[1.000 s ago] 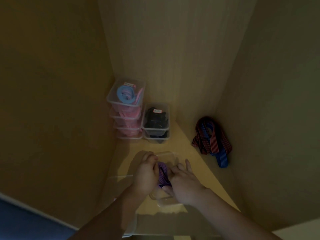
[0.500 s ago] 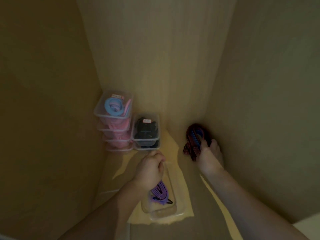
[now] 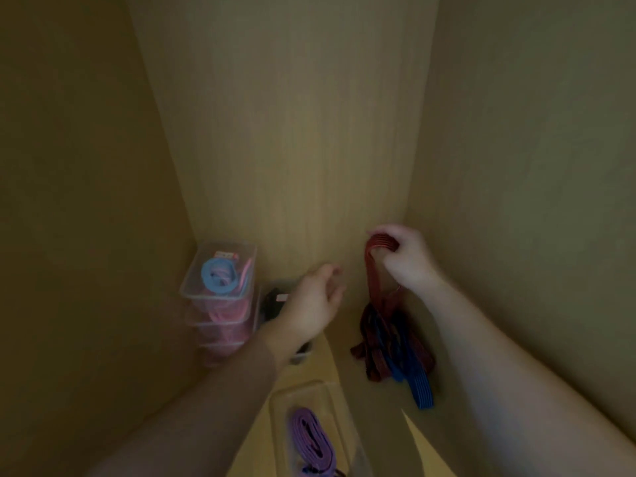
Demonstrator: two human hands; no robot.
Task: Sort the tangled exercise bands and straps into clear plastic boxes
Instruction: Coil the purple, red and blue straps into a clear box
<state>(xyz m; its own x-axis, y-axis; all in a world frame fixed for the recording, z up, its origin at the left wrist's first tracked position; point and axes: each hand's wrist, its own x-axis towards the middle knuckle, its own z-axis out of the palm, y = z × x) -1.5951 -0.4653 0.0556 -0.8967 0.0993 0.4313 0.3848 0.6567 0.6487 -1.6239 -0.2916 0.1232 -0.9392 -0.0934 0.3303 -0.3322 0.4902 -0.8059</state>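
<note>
My right hand (image 3: 406, 261) is closed around the top of a red strap (image 3: 373, 270) and holds it up near the back right corner. The strap hangs down into a tangled heap of red and blue bands (image 3: 392, 349) on the shelf floor. My left hand (image 3: 315, 301) hovers just left of the strap with fingers apart and nothing in it. A clear plastic box (image 3: 330, 397) at the bottom centre holds a coiled purple strap (image 3: 311, 438).
A stack of clear boxes (image 3: 220, 304) with pink and light blue bands stands at the back left. Beside it, a clear box with black straps (image 3: 273, 301) is partly hidden by my left hand. Wooden cabinet walls (image 3: 292, 132) close in on three sides.
My left hand has left the purple strap in the box and risen toward the middle. My right hand has gripped the red strap and lifted it from the heap.
</note>
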